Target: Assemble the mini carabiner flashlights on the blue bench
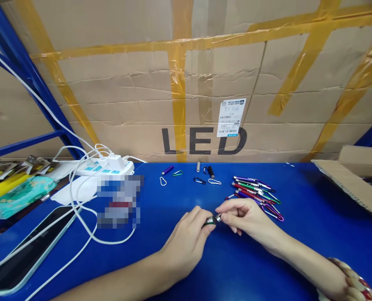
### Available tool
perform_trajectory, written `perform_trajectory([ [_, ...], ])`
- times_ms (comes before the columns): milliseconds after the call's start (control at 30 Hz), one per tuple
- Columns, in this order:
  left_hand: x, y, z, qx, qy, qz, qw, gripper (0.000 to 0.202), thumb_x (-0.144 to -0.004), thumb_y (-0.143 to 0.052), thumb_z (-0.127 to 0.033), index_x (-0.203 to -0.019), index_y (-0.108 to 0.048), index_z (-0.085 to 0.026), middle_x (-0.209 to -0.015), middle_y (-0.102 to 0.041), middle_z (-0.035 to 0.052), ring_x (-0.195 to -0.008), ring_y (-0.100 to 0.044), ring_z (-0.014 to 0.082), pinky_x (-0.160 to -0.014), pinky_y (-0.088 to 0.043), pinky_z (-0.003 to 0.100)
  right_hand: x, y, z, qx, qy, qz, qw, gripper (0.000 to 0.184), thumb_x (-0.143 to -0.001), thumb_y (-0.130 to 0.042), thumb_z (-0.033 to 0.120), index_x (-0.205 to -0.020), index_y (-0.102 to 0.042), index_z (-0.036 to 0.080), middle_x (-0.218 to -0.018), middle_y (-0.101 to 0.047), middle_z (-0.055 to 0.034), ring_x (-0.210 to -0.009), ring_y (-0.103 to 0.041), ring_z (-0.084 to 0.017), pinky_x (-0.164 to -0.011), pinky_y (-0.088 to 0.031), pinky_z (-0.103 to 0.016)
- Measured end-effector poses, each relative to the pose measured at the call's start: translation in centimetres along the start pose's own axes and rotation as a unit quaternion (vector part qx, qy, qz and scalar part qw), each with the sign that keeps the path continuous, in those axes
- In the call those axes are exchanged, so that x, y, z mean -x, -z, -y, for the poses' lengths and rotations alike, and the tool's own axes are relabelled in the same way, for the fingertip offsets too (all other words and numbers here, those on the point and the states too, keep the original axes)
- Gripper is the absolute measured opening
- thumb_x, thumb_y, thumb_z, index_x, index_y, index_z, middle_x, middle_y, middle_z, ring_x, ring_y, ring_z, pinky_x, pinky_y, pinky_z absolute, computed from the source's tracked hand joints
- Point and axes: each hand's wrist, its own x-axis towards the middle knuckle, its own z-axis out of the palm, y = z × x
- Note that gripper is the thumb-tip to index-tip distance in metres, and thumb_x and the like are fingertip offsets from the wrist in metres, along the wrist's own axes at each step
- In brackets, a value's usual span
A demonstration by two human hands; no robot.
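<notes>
My left hand [188,236] is closed around a small dark green flashlight barrel [209,220], mostly hidden by the fingers. Between the thumb and fingers of my right hand [245,215] is a small silver metal end piece [218,217]. It meets the barrel's end; whether the two are joined I cannot tell. Just beyond my right hand lies a pile of slim mini flashlights with carabiners [256,190] in purple, red, green and silver. Farther back are a purple tube [167,170], a green carabiner [177,173], a grey tube [198,167], a black tube [211,172] and several loose carabiners [199,180].
A phone [25,251] and white cables [88,234] lie on the left of the blue table [160,276], near a white power strip [123,168]. An open cardboard box [352,184] stands right. A large taped carton [135,96] forms the back wall.
</notes>
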Motion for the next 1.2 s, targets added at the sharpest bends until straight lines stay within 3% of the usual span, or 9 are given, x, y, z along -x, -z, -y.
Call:
perform_trajectory([
  [133,0.1,-0.1,0.1,0.008,-0.017,-0.004,1.000,0.012,-0.090,-0.035,-0.017,-0.089,-0.047,-0.020,-0.083,-0.052,-0.0002,-0.077,-0.048,0.0149,-0.070,-0.034,0.023,0.2,-0.4,0.3,0.061,0.042,-0.019,0.997,0.023,-0.072,-0.071,0.038,-0.079,-0.068,0.016,-0.065,-0.057,-0.0029,-0.038,-0.042,-0.006,-0.035,-0.031,-0.016],
  [233,0.2,0.0,0.1,-0.004,-0.003,0.005,1.000,0.012,-0.090,-0.036,-0.019,-0.088,-0.048,-0.020,-0.080,-0.054,-0.0010,-0.070,-0.050,0.0142,-0.064,-0.035,0.022,0.2,-0.5,0.8,0.116,0.071,-0.032,0.990,0.018,-0.071,-0.071,0.035,-0.072,-0.069,0.017,-0.069,-0.059,-0.0031,-0.043,-0.045,-0.007,-0.039,-0.034,-0.017],
  [433,0.4,0.4,0.0,-0.085,-0.005,0.059,0.995,0.013,-0.088,-0.038,-0.020,-0.079,-0.046,-0.019,-0.070,-0.054,-0.0024,-0.060,-0.051,0.0135,-0.054,-0.031,0.021,0.3,0.2,0.8,0.134,-0.023,0.007,0.991,0.026,-0.063,-0.077,0.039,-0.063,-0.066,0.015,-0.050,-0.052,0.0008,-0.039,-0.046,-0.009,-0.039,-0.035,-0.017],
  [833,0.5,0.1,0.2,-0.237,-0.058,0.159,0.956,0.005,-0.084,-0.044,-0.017,-0.082,-0.048,-0.018,-0.073,-0.057,-0.0016,-0.057,-0.054,0.0139,-0.046,-0.027,0.022,0.9,0.4,-0.6,0.122,-0.093,0.077,0.985,0.032,-0.061,-0.075,0.042,-0.059,-0.062,0.013,-0.056,-0.056,-0.0009,-0.044,-0.051,-0.011,-0.041,-0.043,-0.018],
  [1033,0.5,-0.1,0.3,-0.229,-0.048,0.127,0.964,0.009,-0.085,-0.041,-0.015,-0.084,-0.048,-0.018,-0.074,-0.056,-0.0005,-0.061,-0.054,0.0152,-0.049,-0.032,0.021,1.0,0.1,-0.8,0.089,-0.108,0.057,0.988,0.036,-0.064,-0.074,0.045,-0.064,-0.059,0.012,-0.051,-0.057,-0.0018,-0.042,-0.052,-0.012,-0.037,-0.044,-0.017],
  [1200,0.4,-0.2,0.6,-0.208,-0.046,0.100,0.972,0.013,-0.087,-0.037,-0.016,-0.087,-0.050,-0.019,-0.073,-0.055,0.0004,-0.064,-0.054,0.0165,-0.054,-0.036,0.022,1.1,-0.8,-0.3,0.049,-0.149,0.037,0.987,0.042,-0.057,-0.077,0.048,-0.062,-0.058,0.011,-0.048,-0.056,-0.0020,-0.038,-0.049,-0.010,-0.034,-0.044,-0.015],
])
